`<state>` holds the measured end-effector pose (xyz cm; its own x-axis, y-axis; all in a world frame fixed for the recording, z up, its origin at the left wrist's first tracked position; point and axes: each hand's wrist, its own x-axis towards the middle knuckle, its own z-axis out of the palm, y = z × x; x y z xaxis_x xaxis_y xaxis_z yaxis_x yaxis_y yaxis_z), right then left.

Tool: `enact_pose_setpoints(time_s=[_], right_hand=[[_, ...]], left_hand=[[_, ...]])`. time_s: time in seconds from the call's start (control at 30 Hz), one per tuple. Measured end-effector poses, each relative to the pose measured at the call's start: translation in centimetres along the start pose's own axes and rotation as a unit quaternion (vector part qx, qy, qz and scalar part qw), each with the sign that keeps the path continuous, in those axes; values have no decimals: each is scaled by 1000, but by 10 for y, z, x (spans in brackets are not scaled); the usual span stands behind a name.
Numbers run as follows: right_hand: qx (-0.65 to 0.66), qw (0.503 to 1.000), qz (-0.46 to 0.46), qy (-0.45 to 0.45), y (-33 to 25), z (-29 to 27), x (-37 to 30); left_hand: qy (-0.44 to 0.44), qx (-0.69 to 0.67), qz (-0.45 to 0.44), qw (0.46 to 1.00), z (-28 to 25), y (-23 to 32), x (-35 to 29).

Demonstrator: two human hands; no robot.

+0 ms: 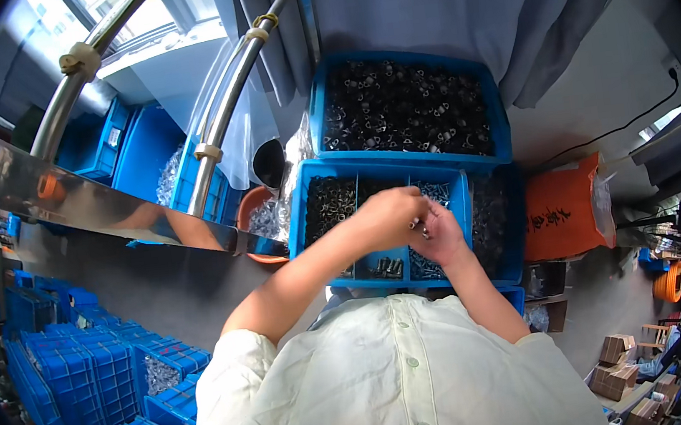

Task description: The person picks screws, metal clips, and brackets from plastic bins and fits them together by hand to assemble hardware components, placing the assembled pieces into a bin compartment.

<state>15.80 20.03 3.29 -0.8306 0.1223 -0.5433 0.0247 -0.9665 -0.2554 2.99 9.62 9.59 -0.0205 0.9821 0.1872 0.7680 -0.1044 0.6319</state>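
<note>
My left hand [395,213] and my right hand [442,236] meet above a blue divided bin [296,209]. The left fingers are curled together; what they pinch is hidden. Small shiny metal fittings [424,233] show against the curled fingers of my right hand, too small to name exactly. Below, one compartment holds dark and brassy small metal parts [329,199]. Silver screw-like pieces [437,191] fill a compartment at the far right, partly behind my hands. Short metal cylinders [386,268] lie in a near compartment.
Behind stands a large blue bin of black clips with metal rings [404,109]. A bin of dark parts [488,221] and an orange sack [563,208] are to the right. Metal rails [218,130] and an orange-brown tub [252,201] stand left; blue crates [74,377] are stacked lower left.
</note>
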Motion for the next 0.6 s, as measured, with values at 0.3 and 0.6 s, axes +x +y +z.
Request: enact_pose_setpoints(time_s=[0.3, 0.6], right_hand=[[17, 1000, 3, -12, 27, -14, 15], [-224, 965, -93, -95, 43, 130, 156]], left_hand=[[185, 12, 50, 981, 44, 3, -47], [403, -120, -135, 897, 4, -65, -129]])
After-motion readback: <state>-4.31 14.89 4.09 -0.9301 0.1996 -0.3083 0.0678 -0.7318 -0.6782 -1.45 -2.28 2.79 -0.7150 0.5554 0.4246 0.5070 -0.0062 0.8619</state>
